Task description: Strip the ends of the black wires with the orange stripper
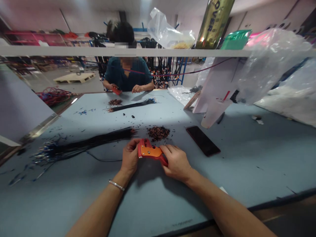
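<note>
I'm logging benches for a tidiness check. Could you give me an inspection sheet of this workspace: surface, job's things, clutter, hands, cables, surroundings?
Surface: blue-grey table, small dark bits scattered on it.
Job's things: red-and-orange hand tool; near bundle of black wires, blue and silver at its left end.
Clutter: pile of scraps beyond the tool; phone lying to the right.
Hands: right hand grips the tool's handle; left hand is at its other end, its exact grip unclear.
Cables: one loose wire runs toward the left hand; tangled red cables beyond the table's left edge.
Surroundings: another person opposite; shelf above, bearing a bottle.
</note>
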A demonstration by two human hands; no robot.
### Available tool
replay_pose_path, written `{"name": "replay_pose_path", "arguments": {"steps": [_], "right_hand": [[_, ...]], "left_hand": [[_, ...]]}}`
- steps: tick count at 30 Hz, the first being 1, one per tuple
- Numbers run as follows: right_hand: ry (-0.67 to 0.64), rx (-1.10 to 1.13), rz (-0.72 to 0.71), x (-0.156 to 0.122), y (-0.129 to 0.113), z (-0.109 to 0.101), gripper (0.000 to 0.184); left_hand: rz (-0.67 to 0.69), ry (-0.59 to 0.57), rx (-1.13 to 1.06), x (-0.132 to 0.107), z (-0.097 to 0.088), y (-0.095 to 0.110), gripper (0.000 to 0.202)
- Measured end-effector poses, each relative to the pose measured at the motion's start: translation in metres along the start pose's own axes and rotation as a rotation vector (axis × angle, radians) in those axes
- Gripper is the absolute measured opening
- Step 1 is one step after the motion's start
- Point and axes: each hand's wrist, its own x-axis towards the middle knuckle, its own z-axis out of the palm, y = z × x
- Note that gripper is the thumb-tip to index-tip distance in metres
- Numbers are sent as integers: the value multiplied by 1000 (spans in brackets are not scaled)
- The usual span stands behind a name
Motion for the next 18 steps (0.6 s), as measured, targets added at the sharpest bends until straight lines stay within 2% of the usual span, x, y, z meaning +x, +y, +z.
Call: {"name": "replay_pose_path", "arguments": {"steps": [18], "right_hand": [[-11,3,53,1,3,-1,44]], "left_hand": [[-11,-76,-2,0,1,0,28]]}}
